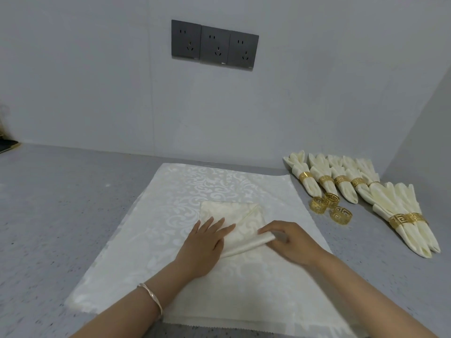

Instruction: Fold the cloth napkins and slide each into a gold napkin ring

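A cream napkin (234,215), folded small, lies on top of a spread stack of flat patterned napkins (175,191). My left hand (205,242) presses flat on the folded napkin's left side with straight fingers. My right hand (290,240) pinches the napkin's lower right edge, which is rolled up off the stack toward the left. Three loose gold napkin rings (329,206) sit on the counter just right of the stack.
Several finished napkins in gold rings (341,181) lie in a row at the back right, with more (407,220) nearer the right wall. Three dark wall sockets (214,46) are on the back wall. The grey speckled counter (61,203) stretches to the left.
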Motion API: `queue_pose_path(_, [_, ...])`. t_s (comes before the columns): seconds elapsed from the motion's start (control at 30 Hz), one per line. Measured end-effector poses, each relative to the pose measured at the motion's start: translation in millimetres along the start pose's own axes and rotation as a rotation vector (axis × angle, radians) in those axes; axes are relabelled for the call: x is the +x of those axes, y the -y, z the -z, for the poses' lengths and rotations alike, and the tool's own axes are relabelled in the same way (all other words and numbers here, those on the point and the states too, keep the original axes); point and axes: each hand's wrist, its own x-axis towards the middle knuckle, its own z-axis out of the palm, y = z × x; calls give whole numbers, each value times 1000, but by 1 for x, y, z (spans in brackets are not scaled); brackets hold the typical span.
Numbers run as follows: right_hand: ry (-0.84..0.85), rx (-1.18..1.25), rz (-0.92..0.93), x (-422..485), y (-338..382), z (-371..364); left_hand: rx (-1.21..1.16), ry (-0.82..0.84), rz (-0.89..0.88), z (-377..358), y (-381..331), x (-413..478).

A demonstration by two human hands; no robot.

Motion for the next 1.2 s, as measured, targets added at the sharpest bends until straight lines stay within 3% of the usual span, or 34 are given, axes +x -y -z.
queue_pose_path(0.07, [-24, 162, -109, 7, 0, 1, -44, 26, 17, 1, -1, 0])
queue_pose_path(0.2, [-114, 262, -195, 16, -4, -9, -69, 77, 55, 3, -3, 0])
queue_pose_path(0.4, [-205, 199, -241, 24, -4, -22, -77, 42, 48, 3, -3, 1])
queue_pose_path(0.63, [-190, 127, -231, 28, 1, -22, -159, 57, 97, 12, -2, 11])
queue_pose_path(0.93, [-175, 86, -269, 30, 3, -23, -14, 77, 217, 31, 11, 62])
queue_pose_path(1.07, [-160, 34, -309, 32, 3, -20, 248, -7, 241, 40, 9, 63])
queue_pose_path(1.2, [-157, -20, -347, 32, 4, -15, 313, -66, 307, 49, 7, 54])
